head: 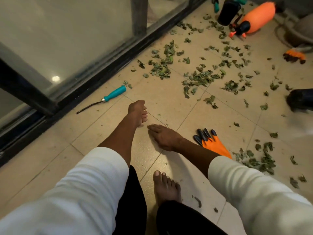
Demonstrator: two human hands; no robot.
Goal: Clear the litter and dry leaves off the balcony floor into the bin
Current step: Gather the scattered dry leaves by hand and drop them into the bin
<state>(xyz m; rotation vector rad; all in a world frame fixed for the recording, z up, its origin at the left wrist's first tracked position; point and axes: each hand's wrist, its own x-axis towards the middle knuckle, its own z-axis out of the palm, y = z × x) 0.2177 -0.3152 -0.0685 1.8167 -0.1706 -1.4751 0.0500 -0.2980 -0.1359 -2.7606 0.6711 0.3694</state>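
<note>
Dry green leaves lie scattered over the beige floor tiles, thickest in a heap (201, 78) ahead, another (160, 68) near the door track and one (260, 160) at my right. My left hand (138, 112) hovers low over the tiles with its fingers curled in; nothing shows inside it. Palm down on the floor just right of it rests my right hand (165, 137), fingers stretched out and holding nothing. Small leaf crumbs (160, 116) dot the tile between and beyond the hands. A dark blurred object (300, 99) at the right edge may be the bin; I cannot tell.
An orange clawed glove (213, 145) lies beside my right wrist, a second glove (294, 55) far right. A teal-handled tool (108, 97) lies by the black door track (105, 77). An orange sprayer (255, 17) and black pot (228, 11) sit at the back. My bare foot (166, 187) stands below.
</note>
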